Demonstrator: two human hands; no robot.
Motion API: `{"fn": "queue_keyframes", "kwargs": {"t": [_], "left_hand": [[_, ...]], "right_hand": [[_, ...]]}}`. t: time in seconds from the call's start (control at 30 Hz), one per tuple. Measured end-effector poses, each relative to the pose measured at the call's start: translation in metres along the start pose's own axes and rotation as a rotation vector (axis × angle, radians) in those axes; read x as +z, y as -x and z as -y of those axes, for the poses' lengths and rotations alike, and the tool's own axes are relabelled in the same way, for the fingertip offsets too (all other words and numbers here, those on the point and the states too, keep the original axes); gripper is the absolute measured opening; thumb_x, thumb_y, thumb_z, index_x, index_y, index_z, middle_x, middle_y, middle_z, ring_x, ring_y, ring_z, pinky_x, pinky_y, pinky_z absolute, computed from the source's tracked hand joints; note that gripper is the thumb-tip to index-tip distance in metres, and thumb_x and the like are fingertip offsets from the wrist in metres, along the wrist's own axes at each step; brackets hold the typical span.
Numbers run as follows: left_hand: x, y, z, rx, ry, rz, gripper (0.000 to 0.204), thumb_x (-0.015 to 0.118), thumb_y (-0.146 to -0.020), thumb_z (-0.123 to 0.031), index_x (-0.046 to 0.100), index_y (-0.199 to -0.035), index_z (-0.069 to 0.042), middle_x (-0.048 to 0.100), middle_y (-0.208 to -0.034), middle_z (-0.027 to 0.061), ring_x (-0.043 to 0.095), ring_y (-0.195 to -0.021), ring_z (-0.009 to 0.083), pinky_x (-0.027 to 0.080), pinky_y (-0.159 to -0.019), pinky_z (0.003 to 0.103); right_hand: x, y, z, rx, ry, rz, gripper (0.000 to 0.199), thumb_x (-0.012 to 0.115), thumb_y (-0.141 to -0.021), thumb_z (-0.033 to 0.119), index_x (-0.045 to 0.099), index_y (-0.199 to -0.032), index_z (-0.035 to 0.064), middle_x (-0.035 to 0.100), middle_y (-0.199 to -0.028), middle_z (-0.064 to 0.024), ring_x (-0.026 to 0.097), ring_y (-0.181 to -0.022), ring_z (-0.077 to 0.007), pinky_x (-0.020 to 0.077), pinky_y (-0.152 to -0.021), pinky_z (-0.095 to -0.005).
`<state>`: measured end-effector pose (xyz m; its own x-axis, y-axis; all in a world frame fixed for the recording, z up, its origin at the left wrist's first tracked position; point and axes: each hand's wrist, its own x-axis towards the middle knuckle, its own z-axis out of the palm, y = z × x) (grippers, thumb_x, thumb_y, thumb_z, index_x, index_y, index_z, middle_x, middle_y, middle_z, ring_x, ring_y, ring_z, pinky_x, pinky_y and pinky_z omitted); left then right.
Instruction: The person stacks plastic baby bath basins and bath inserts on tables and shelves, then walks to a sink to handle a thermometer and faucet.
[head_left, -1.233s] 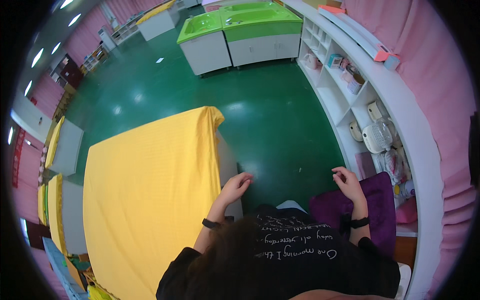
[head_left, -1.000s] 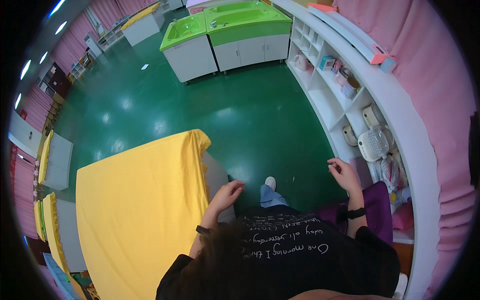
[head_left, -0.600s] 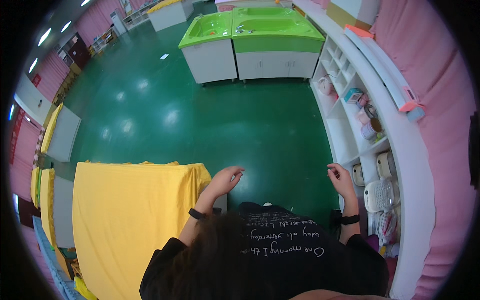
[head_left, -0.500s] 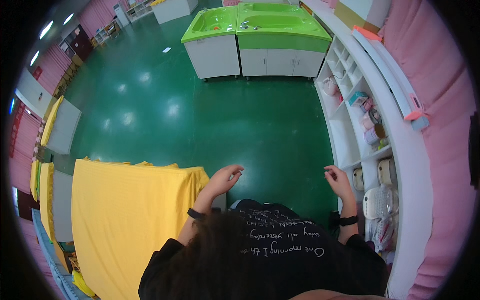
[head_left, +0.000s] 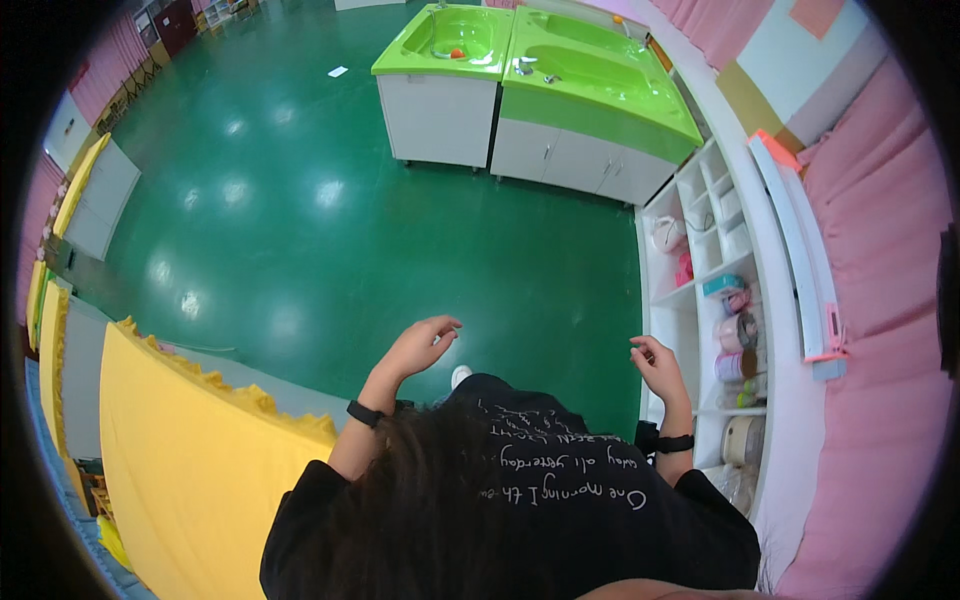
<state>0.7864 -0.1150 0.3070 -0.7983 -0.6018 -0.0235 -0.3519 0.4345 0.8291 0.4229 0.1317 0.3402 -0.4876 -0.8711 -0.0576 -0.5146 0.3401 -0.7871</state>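
Note:
My left hand [head_left: 418,348] hangs in the air over the green floor with loosely bent fingers and nothing in it. A table under a yellow cloth [head_left: 190,450] stands to its left, apart from it. On the other side my right hand [head_left: 658,370] is raised with fingers lightly curled and apart, also holding nothing. Closest to it is a white cubby shelf [head_left: 672,335] along the right side, which it does not touch. Both wrists wear black bands. One white shoe [head_left: 461,376] shows between my hands.
Ahead stand a bright green sink unit [head_left: 600,90] and a smaller green basin [head_left: 455,40] on white cabinets. The shelf holds a cylindrical tin [head_left: 735,365] and a teal box [head_left: 722,286]. A pink curtain [head_left: 880,250] hangs at right. White paper [head_left: 338,72] lies on the floor.
My view has moved forward and turned somewhat. The sinks look closer, and the yellow-covered table has slipped farther left and back. Both hands stay raised and empty.

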Motion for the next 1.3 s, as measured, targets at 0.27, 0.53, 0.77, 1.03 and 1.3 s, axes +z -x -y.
{"fn": "queue_keyframes", "kwargs": {"t": [0.27,0.53,0.77,1.03,1.3], "left_hand": [[-0.034,-0.125,0.039,0.074,-0.08,0.048,0.023,0.049,-0.086,-0.015,0.058,-0.105,-0.004,0.063,-0.094,0.0154,0.06,-0.086,0.0306,0.047,-0.073,0.039],[-0.032,-0.246,0.06,-0.11,0.0,0.3,0.021,0.044,-0.089,-0.013,0.056,-0.105,-0.006,0.064,-0.075,0.0121,0.062,-0.072,0.0269,0.047,-0.064,0.038],[-0.06,-0.388,0.065,0.013,-0.121,0.15,0.033,0.041,-0.078,0.001,0.056,-0.107,-0.006,0.062,-0.086,0.0131,0.059,-0.085,0.031,0.047,-0.074,0.038],[-0.093,-0.529,0.051,0.076,-0.066,0.02,0.032,0.042,-0.078,0.007,0.055,-0.106,-0.003,0.058,-0.098,0.012,0.06,-0.077,0.0226,0.048,-0.069,0.031],[-0.122,-0.643,0.111,-0.093,-0.039,0.167,0.025,0.046,-0.083,-0.003,0.057,-0.105,-0.003,0.062,-0.09,0.0125,0.059,-0.083,0.0267,0.047,-0.073,0.035]], "right_hand": [[0.005,-0.123,0.025,0.024,0.041,0.05,0.021,0.058,-0.085,0.013,0.057,-0.103,0.0008,0.057,-0.07,-0.0046,0.051,-0.06,-0.0114,0.0428,-0.056,-0.0262],[-0.025,-0.243,-0.01,0.144,0.08,0.11,0.023,0.059,-0.085,0.016,0.057,-0.103,0.0013,0.056,-0.07,-0.0047,0.052,-0.063,-0.013,0.0438,-0.059,-0.0281],[-0.065,-0.384,-0.022,0.108,0.063,0.088,0.023,0.059,-0.085,0.017,0.057,-0.102,0.0011,0.056,-0.07,-0.0045,0.051,-0.063,-0.013,0.0428,-0.058,-0.0278],[-0.102,-0.536,-0.031,0.055,0.109,0.056,0.022,0.058,-0.085,0.016,0.057,-0.101,0.0017,0.054,-0.068,-0.0049,0.05,-0.062,-0.0132,0.0422,-0.058,-0.028],[-0.1,-0.673,-0.054,0.039,0.123,0.178,0.024,0.059,-0.084,0.018,0.057,-0.102,0.0017,0.056,-0.068,-0.0062,0.052,-0.062,-0.0153,0.0429,-0.058,-0.0291]]}}
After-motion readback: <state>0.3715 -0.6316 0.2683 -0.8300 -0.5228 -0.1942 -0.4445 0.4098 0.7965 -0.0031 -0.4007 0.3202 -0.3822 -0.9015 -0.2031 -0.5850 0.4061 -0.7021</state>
